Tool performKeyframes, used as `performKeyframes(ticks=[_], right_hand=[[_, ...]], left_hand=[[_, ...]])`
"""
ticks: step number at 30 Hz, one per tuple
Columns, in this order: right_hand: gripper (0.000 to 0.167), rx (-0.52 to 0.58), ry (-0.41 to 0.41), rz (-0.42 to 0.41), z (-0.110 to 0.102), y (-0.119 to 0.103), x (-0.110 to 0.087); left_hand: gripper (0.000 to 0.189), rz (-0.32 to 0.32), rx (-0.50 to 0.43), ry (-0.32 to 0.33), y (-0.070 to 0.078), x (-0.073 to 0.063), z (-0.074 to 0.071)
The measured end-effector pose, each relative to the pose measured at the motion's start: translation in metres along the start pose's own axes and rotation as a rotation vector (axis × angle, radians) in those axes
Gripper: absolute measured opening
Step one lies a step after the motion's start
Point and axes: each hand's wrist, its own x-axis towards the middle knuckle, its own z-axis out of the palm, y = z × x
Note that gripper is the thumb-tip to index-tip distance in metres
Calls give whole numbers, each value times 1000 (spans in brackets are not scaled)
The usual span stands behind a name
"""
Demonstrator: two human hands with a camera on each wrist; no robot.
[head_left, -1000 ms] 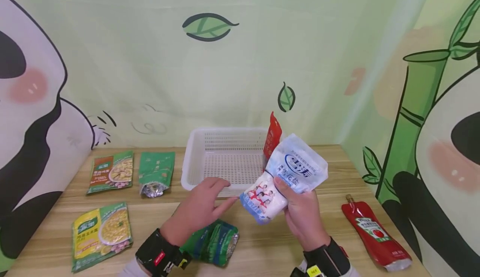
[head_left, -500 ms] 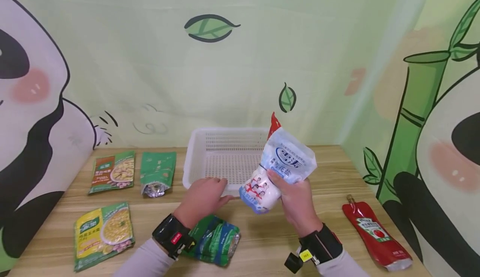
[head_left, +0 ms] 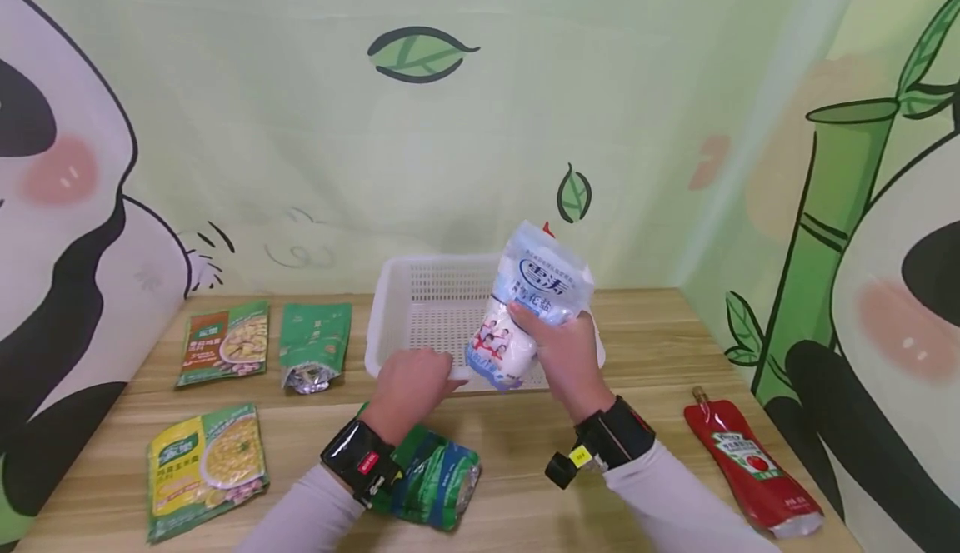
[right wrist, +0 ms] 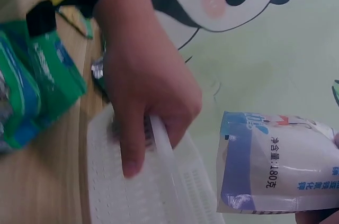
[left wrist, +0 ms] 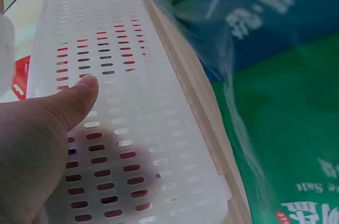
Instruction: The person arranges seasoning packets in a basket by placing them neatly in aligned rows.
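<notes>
Salt bag (right wrist: 278,166): "180" legible, R-wrist cam only.

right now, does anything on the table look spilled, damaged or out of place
Nothing looks spilled or damaged. The nearest to odd is the ketchup pouch, lying slanted by the right edge of the table, apart from the basket. The white bag is tilted too, but the right hand holds it that way.
</notes>
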Motion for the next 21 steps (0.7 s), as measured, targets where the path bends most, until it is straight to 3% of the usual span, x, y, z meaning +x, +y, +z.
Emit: performKeyframes(ticks=[7, 12, 21], right_hand=[[51, -164, 31, -10, 7, 3, 28], [45, -276, 70, 73, 10, 4, 42], [39, -436, -7, 181, 24, 1, 60]], left_hand=[[42, 1, 3, -7, 0, 0, -3], [40, -3, -7, -22, 1, 1, -4], [40, -18, -16, -55, 1, 1, -6]])
